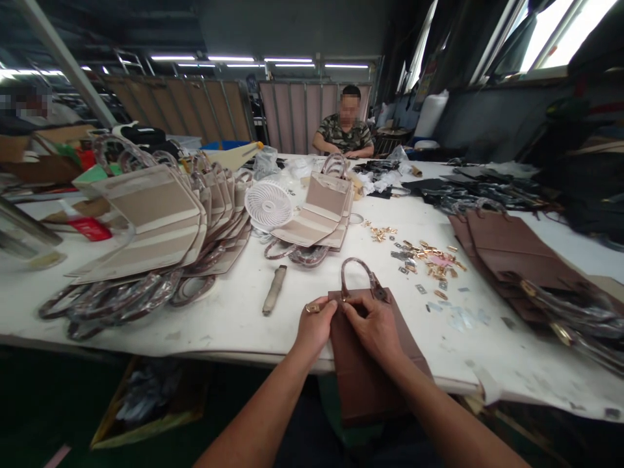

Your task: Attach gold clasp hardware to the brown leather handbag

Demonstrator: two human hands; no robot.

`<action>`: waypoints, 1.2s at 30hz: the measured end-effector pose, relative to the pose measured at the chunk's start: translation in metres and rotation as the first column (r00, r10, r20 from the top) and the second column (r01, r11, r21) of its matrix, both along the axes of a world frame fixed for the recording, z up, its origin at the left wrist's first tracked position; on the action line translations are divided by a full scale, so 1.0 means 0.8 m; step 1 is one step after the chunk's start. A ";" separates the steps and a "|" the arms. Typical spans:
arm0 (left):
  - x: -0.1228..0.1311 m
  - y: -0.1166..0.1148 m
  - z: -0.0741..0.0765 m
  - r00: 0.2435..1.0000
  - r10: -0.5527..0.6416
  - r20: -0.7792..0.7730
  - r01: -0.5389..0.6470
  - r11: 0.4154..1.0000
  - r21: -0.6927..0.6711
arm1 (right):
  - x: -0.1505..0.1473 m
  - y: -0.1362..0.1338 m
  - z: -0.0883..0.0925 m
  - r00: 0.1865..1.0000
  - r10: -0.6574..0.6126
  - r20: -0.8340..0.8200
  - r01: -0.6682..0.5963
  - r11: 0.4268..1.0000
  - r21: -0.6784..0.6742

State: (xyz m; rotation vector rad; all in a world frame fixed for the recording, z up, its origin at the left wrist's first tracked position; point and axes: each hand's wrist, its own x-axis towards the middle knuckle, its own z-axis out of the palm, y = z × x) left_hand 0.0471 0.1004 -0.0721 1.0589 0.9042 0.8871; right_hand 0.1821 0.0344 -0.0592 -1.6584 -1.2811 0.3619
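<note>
A brown handbag panel (363,370) hangs over the table's front edge, its looped handle (357,263) wrapped in clear film and pointing away from me. My left hand (314,328) is closed at the panel's upper left corner, thumb on top. A small gold-coloured metal piece (312,308) shows at its fingers; whether it is held or worn is unclear. With thumb and forefinger pinched at the handle's left base, my right hand (373,322) bends over the panel. A tiny bright spot shows at those fingertips, too small to name.
Gold metal fittings (431,257) and thin metal plates (422,288) lie scattered beyond the bag. A wrapped tool handle (275,290), white fan (268,205) and stacked beige-lined panels (146,221) are leftward. Brown panels (521,250) lie right. Another person (344,133) sits opposite.
</note>
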 end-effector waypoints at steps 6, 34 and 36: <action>0.000 -0.002 -0.002 1.000 -0.001 -0.006 0.001 0.999 0.055 | -0.011 0.003 -0.012 0.994 -0.073 0.080 0.076 0.997 -0.029; 0.001 -0.014 0.004 0.993 0.080 -0.089 -0.045 0.939 0.342 | 0.000 0.017 0.024 0.975 0.173 0.138 -0.146 0.971 -0.190; -0.001 -0.013 0.004 0.994 0.059 -0.090 -0.025 0.939 0.342 | -0.002 0.018 0.020 0.989 0.127 0.080 -0.113 0.981 -0.157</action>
